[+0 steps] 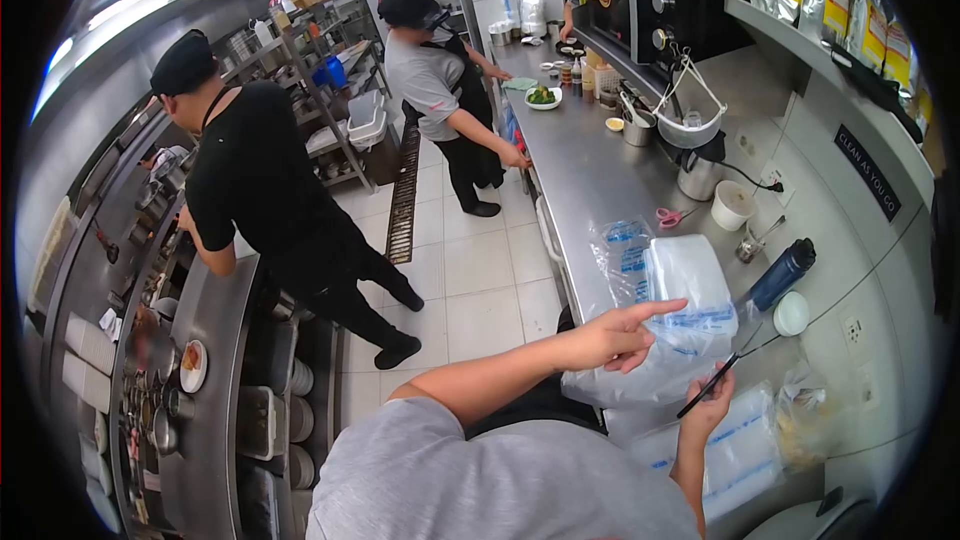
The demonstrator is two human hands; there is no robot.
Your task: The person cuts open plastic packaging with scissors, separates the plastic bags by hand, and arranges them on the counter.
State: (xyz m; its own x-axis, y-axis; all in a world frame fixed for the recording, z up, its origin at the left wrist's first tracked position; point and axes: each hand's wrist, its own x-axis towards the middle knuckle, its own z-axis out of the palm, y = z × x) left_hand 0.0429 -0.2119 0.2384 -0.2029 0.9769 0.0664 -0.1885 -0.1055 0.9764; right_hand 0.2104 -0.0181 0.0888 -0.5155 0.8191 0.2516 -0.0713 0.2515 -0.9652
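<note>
My left hand (610, 337) is raised over the plastic-wrapped stack, its index finger stretched out to the right and the other fingers loosely curled, with nothing held in it. My right hand (708, 396) is closed around a dark, thin phone-like object (705, 390), seen edge-on. Under and beyond my left hand lies a white stack in clear plastic with blue print (688, 275). More wrapped white packs (740, 445) lie below my right hand. A dark blue bottle (782, 275) and a small white cup (791, 314) are near the wall.
Pink scissors (672, 217), a white tub (733, 204), a kettle (700, 178) and a plate of greens (543, 97) stand along the steel counter (585, 200). A microwave (675, 15) is above. Two people in black caps stand left and ahead, one leaning on the counter.
</note>
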